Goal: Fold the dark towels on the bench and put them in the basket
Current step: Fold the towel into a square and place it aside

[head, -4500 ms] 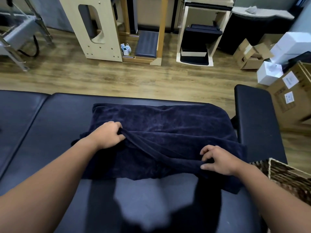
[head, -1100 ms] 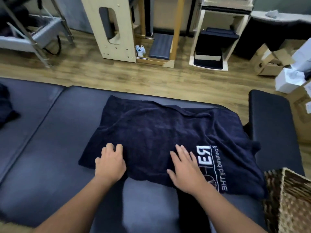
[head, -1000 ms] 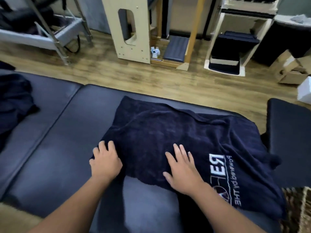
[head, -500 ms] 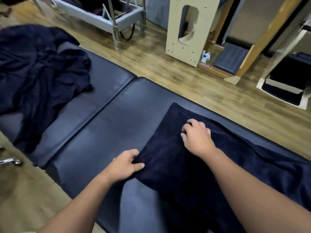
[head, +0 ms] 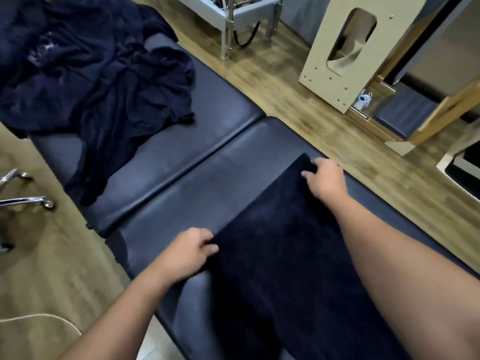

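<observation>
A dark navy towel [head: 280, 250] lies folded lengthwise on the black padded bench [head: 197, 183]. My left hand [head: 187, 252] pinches the towel's near left corner. My right hand [head: 326, 179] grips the far left corner, fingers curled over the edge. A heap of unfolded dark towels [head: 85, 74] lies crumpled on the bench's far left section. The basket is out of view.
Wooden floor runs beyond the bench. A light wooden panel with a cut-out [head: 340, 53] and a grey metal frame [head: 233, 16] stand on it. Chrome chair legs with a castor [head: 31, 201] sit on the floor at the left.
The view has swung left, bringing the towel heap into sight. Both hands went from pressing flat on the towel to its left end and now hold its two corners.
</observation>
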{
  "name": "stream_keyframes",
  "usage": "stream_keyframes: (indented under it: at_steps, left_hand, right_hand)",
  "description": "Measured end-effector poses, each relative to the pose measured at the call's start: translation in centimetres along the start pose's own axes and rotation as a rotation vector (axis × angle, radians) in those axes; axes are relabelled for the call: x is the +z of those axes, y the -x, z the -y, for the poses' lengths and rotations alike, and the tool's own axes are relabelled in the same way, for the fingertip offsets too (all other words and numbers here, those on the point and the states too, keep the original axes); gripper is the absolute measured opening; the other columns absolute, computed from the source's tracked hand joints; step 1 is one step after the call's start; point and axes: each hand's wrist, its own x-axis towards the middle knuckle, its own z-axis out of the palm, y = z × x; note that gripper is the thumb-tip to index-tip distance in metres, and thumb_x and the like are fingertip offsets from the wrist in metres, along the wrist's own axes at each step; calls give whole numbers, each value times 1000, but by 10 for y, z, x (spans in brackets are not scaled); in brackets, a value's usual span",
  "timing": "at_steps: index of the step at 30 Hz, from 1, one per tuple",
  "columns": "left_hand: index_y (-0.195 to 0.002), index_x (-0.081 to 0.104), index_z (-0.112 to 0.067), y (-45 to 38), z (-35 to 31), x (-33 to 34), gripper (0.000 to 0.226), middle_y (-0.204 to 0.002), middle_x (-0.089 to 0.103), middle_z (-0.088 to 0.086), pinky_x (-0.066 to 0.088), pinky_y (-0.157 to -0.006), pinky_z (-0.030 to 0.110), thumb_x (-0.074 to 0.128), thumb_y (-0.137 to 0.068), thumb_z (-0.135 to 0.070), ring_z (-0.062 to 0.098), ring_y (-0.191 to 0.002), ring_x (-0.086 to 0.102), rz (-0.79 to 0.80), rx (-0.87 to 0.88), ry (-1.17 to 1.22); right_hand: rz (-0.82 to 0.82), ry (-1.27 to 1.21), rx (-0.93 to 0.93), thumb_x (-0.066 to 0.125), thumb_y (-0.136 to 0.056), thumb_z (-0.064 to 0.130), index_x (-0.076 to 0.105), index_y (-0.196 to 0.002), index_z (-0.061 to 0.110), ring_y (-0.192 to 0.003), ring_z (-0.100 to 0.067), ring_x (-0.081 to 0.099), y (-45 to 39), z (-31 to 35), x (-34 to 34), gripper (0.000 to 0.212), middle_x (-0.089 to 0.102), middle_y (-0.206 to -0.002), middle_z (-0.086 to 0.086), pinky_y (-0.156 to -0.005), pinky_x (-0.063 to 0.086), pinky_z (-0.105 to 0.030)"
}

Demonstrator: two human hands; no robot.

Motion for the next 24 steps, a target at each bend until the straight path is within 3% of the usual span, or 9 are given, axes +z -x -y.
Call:
stream_keyframes:
  at_steps: [3, 5, 7, 10, 13, 16, 18, 21, 24]
  left_hand:
    - [-86, 65, -23, -1, 9, -26, 8, -87, 71, -5, 52, -82, 33, 62, -93, -23, 19, -92, 65, -132, -101, -94]
    - [-84, 63, -21, 0, 12, -33, 21, -90, 67, -1, 51, -81, 34, 60, -95, -38, 23, -93, 63, -127, -195, -190]
    - [-74, 56, -18, -1, 13, -35, 34, -89, 59, 2, 48, -78, 33, 62, -94, -46, 24, -93, 58, -140, -210, -222]
    - [-71, 55, -10, -3, 12, -34, 32, -74, 60, 3, 45, -62, 30, 73, -86, -32, 21, -77, 57, -173, -232, -98]
    - [-72, 56, -17, -6, 13, -32, 14, -72, 63, 0, 43, -53, 22, 63, -79, -6, 22, -72, 63, -217, -268, 69]
    - [-92, 60, -24, -8, 9, -27, 21, -86, 67, 0, 51, -61, 27, 68, -78, -10, 19, -79, 65, -156, -308, 247]
    - [-88, 69, -22, -8, 7, -24, 19, -81, 73, 1, 59, -74, 38, 79, -72, -22, 21, -80, 71, -115, -294, 354]
    - [-80, 75, -15, -2, 0, -23, 10, -77, 77, 5, 61, -75, 48, 72, -70, -17, 23, -76, 75, -34, -180, 359]
    - [-80, 76, -21, 11, -20, -22, 28, -76, 76, 2, 58, -66, 35, 61, -74, 2, 12, -67, 70, 40, -63, 382]
  right_hand:
    - [37, 202, -119, 68, -94, 29, 51, -134, 25, -121, -35, 51, 5, 16, 18, 44, 53, -134, -8, -96, 46, -50]
    - [50, 333, -241, 66, -92, 19, 35, -145, 35, -127, -37, 40, 11, 27, 32, 64, 35, -147, -9, -97, 41, -53]
    - [54, 472, -436, 54, -91, 7, 31, -146, 48, -128, -37, 31, 12, 37, 43, 73, 22, -153, -4, -97, 39, -52]
    - [91, 679, -552, 44, -95, 13, 51, -134, 46, -119, -33, 34, -1, 54, 47, 52, 36, -144, 7, -86, 39, -44]
    - [7, 825, -630, 48, -94, 13, 61, -116, 33, -108, -27, 41, -14, 63, 44, 32, 50, -127, 10, -74, 33, -37]
    - [201, 693, -613, 46, -88, 4, 51, -119, 26, -103, -31, 54, -15, 60, 40, 38, 56, -116, -1, -75, 46, -40]
    - [279, 635, -567, 44, -89, 5, 52, -124, 32, -98, -32, 57, -12, 60, 36, 44, 51, -110, -2, -72, 48, -41]
    - [146, 683, -539, 48, -89, 3, 64, -102, 22, -78, -29, 57, -9, 54, 31, 27, 43, -101, 1, -55, 37, -33]
    - [21, 629, -552, 49, -85, -1, 53, -87, 18, -72, -30, 55, -2, 38, 18, 19, 45, -100, 2, -50, 33, -33]
